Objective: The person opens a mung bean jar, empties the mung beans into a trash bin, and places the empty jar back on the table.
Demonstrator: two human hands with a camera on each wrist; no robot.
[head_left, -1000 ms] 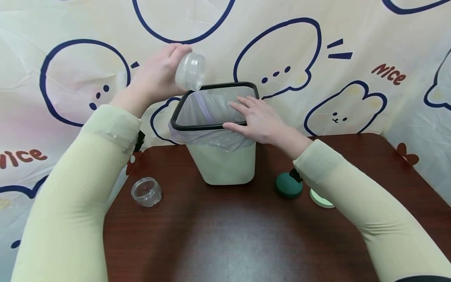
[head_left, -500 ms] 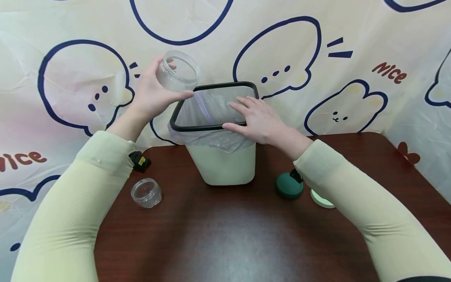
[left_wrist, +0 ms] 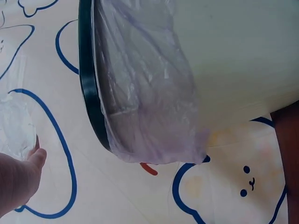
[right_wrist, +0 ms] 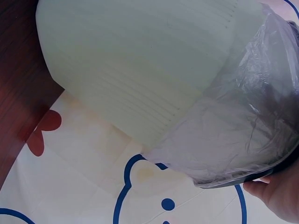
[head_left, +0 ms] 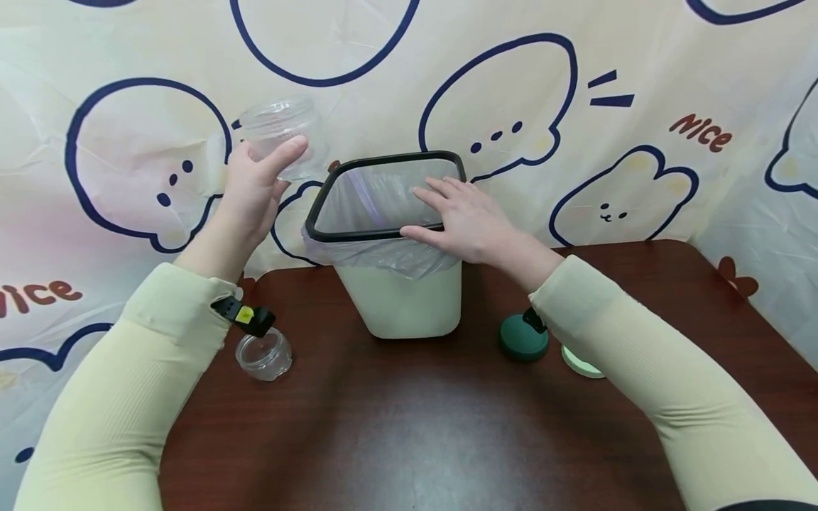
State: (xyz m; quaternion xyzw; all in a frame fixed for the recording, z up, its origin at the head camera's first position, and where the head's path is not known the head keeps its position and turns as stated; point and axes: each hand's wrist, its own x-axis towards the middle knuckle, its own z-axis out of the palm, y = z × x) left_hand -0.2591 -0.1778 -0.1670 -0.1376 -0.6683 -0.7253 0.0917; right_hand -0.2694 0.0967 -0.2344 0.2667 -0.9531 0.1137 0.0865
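Observation:
Up and left of the trash can [head_left: 409, 305], my left hand [head_left: 246, 188] grips a clear plastic jar [head_left: 276, 122] in the air, its thumb across the near side. The jar stands roughly upright and looks see-through, with no contents visible. At the left wrist view's edge, part of this jar [left_wrist: 16, 123] shows beside the thumb. The pale green can has a black rim [head_left: 371, 234] with a thin translucent bag [head_left: 409, 255] folded over it. My right hand [head_left: 473, 220] rests on the can's right rim, fingers extended over the opening.
A second clear jar [head_left: 265, 358] sits on the dark wooden table [head_left: 409, 411], below my left wrist. A dark green lid [head_left: 524, 338] and a light green lid [head_left: 580, 363], partly behind my right sleeve, lie at right. A patterned curtain [head_left: 626, 42] hangs close behind the can.
My left hand has turned the jar from tipped over the can's edge to roughly upright and drawn it left. The right hand has stayed on the rim.

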